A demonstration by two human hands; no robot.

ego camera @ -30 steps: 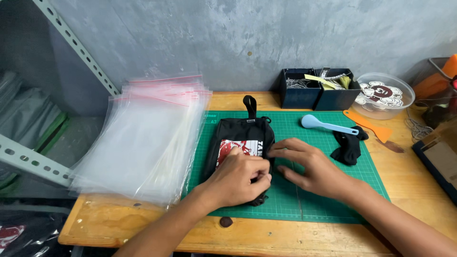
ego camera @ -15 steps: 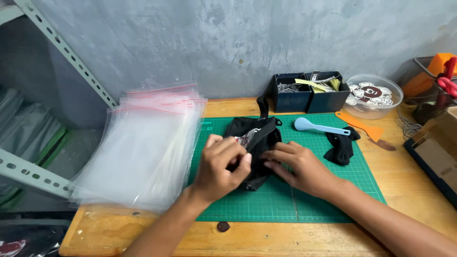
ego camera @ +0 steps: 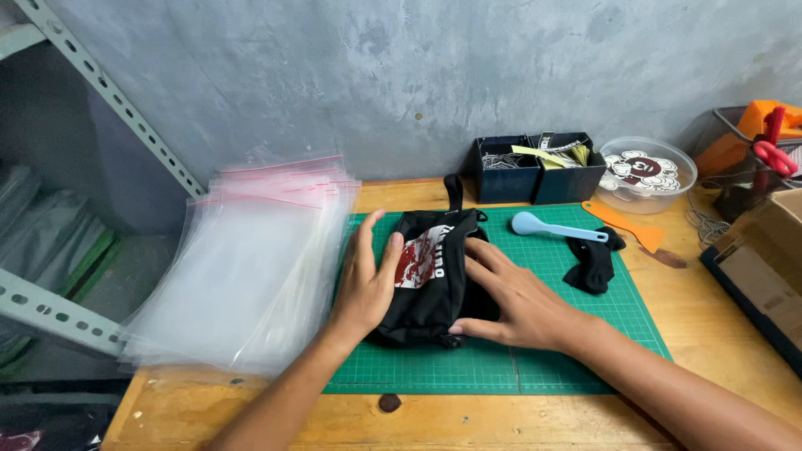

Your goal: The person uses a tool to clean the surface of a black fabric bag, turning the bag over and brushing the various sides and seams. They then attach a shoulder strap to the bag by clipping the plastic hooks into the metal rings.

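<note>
A folded black fabric garment with a red-and-white print (ego camera: 434, 276) lies on the green gridded cutting mat (ego camera: 551, 351), toward the mat's left half, with its long axis running from the front edge of the wooden bench (ego camera: 251, 413) toward the back wall. A black strap or loop pokes out of its far end.

The left hand (ego camera: 365, 284) lies flat along the bundle's left flank, fingers straight and spread, pointing toward the back edge, the thumb resting on the printed panel. It grips nothing; it presses sideways and down. The right hand (ego camera: 518, 301) comes in from the right front, palm down, fingers extended and laid across the bundle's right side and top, the thumb low near the bundle's front end. It too is unclenched, pressing rather than grasping. The bundle sits between the two palms, touching both, and each hand is about equally close.

Just beside the left hand, along the bench's left edge, lies a fanned stack of clear plastic zip bags (ego camera: 251, 267). Right of the bundle, on the mat, are a light blue plastic spoon (ego camera: 555, 227) and a small crumpled black cloth (ego camera: 595, 263).
</note>
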